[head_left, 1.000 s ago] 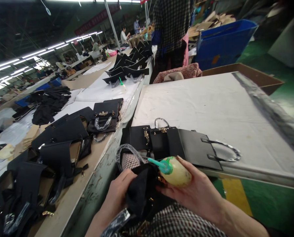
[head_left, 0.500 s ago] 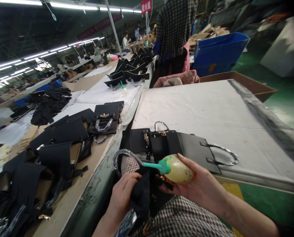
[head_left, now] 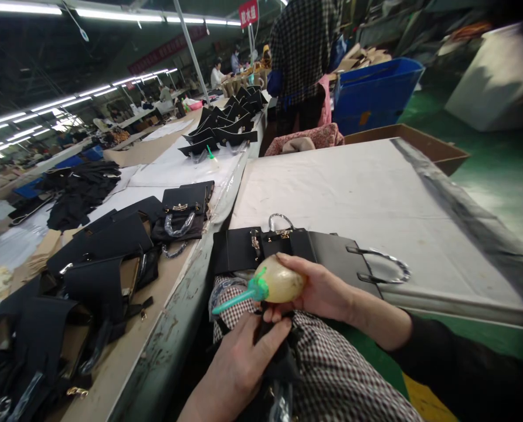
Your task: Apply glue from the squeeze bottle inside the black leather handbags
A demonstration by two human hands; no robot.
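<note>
In my right hand is a yellowish glue bottle with a teal nozzle that points left and slightly down. Its lower fingertips meet my left hand's fingers just below the bottle. My left hand pinches the edge of a black handbag resting on my checked lap. Much of that bag is hidden by my hands, and a plastic-wrapped handle hangs at its lower end. Beyond my hands, a black bag panel with gold hardware lies on the white-covered table.
Several black bags crowd the left bench, with a dark cloth heap behind. Further back stand more black pieces and another green-tipped bottle. A person in a checked shirt stands near a blue bin and a cardboard box.
The glue bottle has moved left in my right hand, its nozzle tipping downward. My left hand has shifted right and now meets the right fingers at the bag. The view has shifted slightly.
</note>
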